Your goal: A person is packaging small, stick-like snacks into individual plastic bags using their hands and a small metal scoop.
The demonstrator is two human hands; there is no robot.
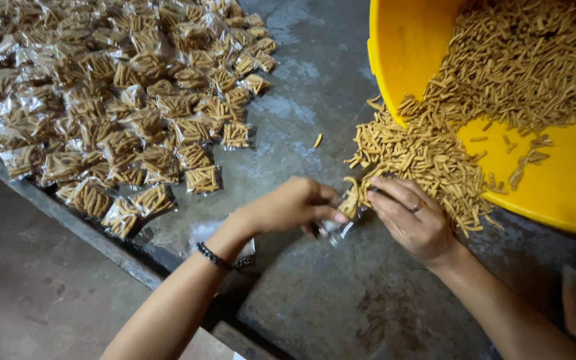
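My left hand (295, 205) pinches a small clear plastic bag (345, 212) held open near the middle of the grey stone slab. My right hand (411, 217), with a ring on one finger, pushes a pinch of tan stick-shaped snacks into that bag. A loose heap of the same snack sticks (421, 157) spills onto the slab right beside my right hand, out of a tipped yellow tub (555, 180). My left wrist wears a dark bracelet (218, 257).
Many small filled clear packets of snack sticks (121, 100) cover the slab's left and far side. One stray stick (317, 140) lies alone. The slab's edge (101, 240) runs diagonally at the lower left, with the floor below it.
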